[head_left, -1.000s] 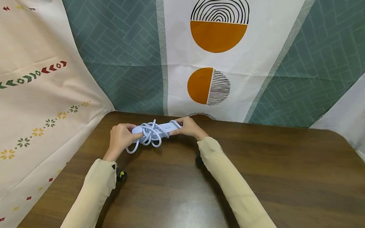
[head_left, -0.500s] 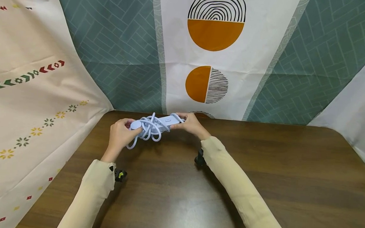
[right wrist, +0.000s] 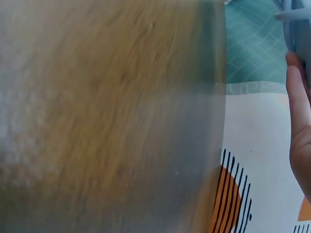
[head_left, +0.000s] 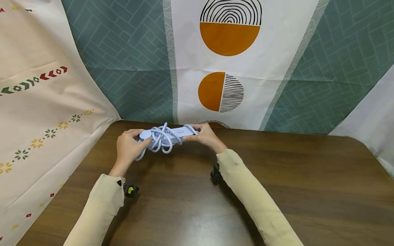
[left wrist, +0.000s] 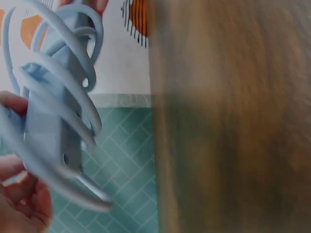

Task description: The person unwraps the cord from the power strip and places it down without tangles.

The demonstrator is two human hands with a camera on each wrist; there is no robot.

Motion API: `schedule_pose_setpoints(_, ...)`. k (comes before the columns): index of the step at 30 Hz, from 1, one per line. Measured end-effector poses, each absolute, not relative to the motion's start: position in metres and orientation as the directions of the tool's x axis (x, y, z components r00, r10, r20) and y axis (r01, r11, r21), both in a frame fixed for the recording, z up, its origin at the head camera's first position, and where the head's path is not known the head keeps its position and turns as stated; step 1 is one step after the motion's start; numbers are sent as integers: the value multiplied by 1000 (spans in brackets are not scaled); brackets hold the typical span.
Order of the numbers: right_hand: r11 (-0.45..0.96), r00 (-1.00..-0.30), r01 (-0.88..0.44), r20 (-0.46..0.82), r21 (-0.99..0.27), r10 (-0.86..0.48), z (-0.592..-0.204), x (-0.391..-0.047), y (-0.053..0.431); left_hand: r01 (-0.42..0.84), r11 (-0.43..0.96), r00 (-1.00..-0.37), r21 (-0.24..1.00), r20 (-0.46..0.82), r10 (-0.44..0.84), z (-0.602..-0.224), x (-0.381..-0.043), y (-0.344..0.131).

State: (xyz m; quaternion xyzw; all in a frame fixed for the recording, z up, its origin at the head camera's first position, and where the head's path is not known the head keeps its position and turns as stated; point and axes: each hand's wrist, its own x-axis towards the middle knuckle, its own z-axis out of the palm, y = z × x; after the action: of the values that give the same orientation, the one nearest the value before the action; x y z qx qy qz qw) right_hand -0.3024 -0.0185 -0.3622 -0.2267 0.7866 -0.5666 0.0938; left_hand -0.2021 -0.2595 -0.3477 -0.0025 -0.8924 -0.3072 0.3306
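A white power strip [head_left: 178, 132] wrapped in its own white cord [head_left: 164, 136] is held up near the back of the table. My left hand [head_left: 128, 146] grips its left end, thumb beside the round plug [head_left: 146, 134]. The right hand [head_left: 207, 136] pinches the opposite end, where a loop of cord passes round the strip. In the left wrist view, the strip [left wrist: 58, 97] shows its side with cord loops crossing it, and the left fingers [left wrist: 19, 179] lie at its near end. Only a corner of the strip [right wrist: 307, 39] appears in the right wrist view, beside the right hand [right wrist: 301, 131].
The dark wooden table [head_left: 181, 195] spreads under both arms. Behind it hangs a green and white patterned cloth [head_left: 130, 62]; a cream embroidered cloth [head_left: 38, 106] drapes along the left side. Small black wrist devices [head_left: 131, 190] sit under the sleeves.
Both hands have raised the power strip slightly from its position a second ago, and the right hand has shifted a little rightward. Both keep their hold. The head view has shifted slightly.
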Motion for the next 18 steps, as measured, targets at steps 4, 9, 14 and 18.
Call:
schedule_pose_setpoints(4,261,-869,-279,128,-924,-478,-360,-302,-15,206,841,-781,500,602,-166,-349,-200,-260)
schedule_pose_setpoints(9,253,-871,-269,122,-929,-476,-361,-301,-12,170,835,-812,524,554,-182,-346,-198,-260)
schedule_pose_setpoints(14,258,-862,-271,114,-928,-494,-365,-299,-12,167,819,-824,549,534,-190,-344,-198,-258)
schedule_pose_setpoints(18,274,-860,-293,127,-916,-495,-363,-299,-11,197,825,-805,529,568,-172,-343,-198,-257)
